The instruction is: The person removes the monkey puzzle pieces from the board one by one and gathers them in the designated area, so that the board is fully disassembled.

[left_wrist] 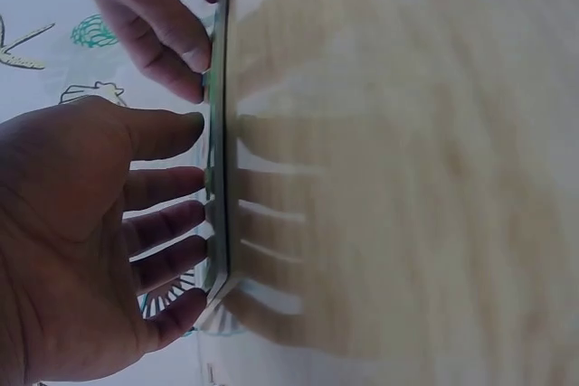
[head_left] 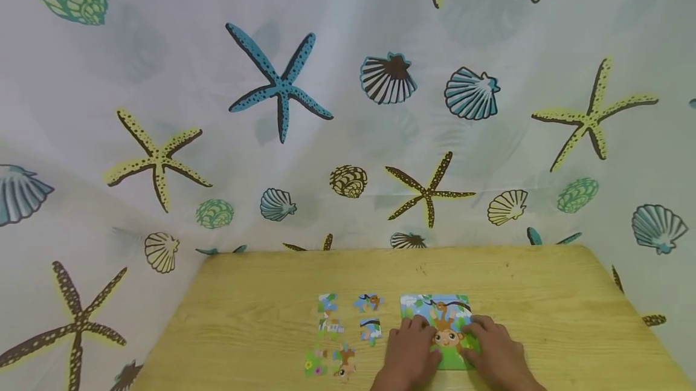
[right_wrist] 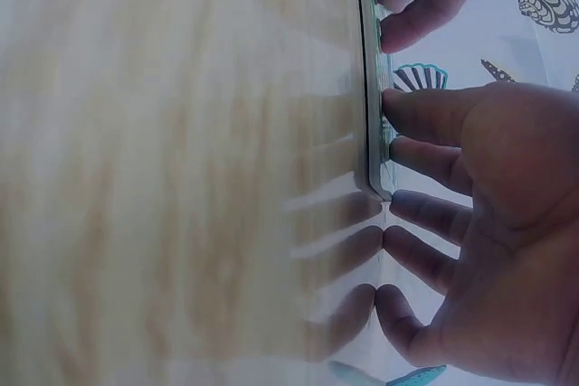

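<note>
A thin, flat jigsaw puzzle board [head_left: 444,338] with a monkey hanging from a branch lies on the table in the head view. My left hand [head_left: 409,348] rests its fingertips on the board's left side. On the right side, my right hand [head_left: 497,348] touches the board with thumb and index finger. The left wrist view shows the left hand's fingers [left_wrist: 167,214] spread along the board's edge [left_wrist: 220,151]. In the right wrist view, the other fingertips of the right hand [right_wrist: 516,187] touch the table beyond the board's corner [right_wrist: 375,183].
Left of the board lie several loose jigsaw pieces, among them a monkey-face piece [head_left: 345,364], a flower piece [head_left: 315,364] and a branch piece [head_left: 371,329]. The wooden table [head_left: 244,318] meets a shell-and-starfish patterned curtain [head_left: 337,119] behind and at both sides.
</note>
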The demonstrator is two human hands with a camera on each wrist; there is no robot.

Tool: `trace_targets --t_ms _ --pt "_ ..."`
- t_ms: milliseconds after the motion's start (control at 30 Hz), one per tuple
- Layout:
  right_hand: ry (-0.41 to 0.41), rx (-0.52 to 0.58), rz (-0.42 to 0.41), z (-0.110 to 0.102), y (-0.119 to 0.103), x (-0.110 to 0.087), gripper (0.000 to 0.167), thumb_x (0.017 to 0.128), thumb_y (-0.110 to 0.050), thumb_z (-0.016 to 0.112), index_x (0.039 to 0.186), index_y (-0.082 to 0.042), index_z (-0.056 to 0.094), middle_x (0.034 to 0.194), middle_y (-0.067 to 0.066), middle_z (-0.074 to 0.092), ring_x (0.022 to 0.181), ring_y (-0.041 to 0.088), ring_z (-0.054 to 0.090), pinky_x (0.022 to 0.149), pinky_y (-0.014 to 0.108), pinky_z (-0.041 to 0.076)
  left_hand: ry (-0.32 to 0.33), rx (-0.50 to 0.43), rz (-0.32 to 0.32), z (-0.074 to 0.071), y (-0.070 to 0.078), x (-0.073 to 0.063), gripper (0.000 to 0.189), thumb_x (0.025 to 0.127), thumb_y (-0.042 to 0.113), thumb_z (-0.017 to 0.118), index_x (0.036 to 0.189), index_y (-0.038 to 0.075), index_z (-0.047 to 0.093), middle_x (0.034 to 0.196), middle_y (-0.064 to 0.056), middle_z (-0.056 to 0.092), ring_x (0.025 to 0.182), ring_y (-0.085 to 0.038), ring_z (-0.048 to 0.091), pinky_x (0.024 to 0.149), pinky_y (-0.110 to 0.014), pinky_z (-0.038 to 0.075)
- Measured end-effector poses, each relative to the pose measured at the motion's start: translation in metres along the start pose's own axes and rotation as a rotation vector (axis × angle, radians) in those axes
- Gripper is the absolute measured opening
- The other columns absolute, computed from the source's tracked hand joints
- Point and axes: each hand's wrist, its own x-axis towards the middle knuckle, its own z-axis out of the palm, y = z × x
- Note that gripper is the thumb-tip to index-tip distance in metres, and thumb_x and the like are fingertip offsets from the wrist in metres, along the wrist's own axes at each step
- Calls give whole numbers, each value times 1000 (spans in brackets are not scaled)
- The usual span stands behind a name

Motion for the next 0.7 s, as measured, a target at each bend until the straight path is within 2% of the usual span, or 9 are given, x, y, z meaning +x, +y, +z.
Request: trace_targets --t_ms 167,433,567,700 --pt "4 24 5 -1 3 1 36 82 -39 74 114 -23 67 140 3 49 123 35 49 77 63 46 39 -4 -23 1 7 0 27 92 40 59 116 30 65 120 7 55 109 -16 50 88 -42 46" --pt "-14 44 29 -1 3 3 35 83 -38 74 114 -23 67 141 4 49 125 35 48 83 65 45 79 -140 -13 8 2 -3 28 84 40 68 108 26 66 118 6 55 108 -16 49 86 -45 45" --pt "2 49 13 -1 3 2 35 83 -36 75 114 -22 68 141 5 50 125 35 48 84 64 46 58 -180 -35 6 3 -1 24 85 37 70 103 23 64 119 4 52 107 -17 46 87 -45 41" --pt "21 49 -6 0 3 1 34 82 -35 76 113 -22 68 140 5 51 124 34 49 84 61 47 17 -220 -68 2 6 3 23 83 34 75 97 21 61 112 2 48 102 -17 42 85 -44 37"
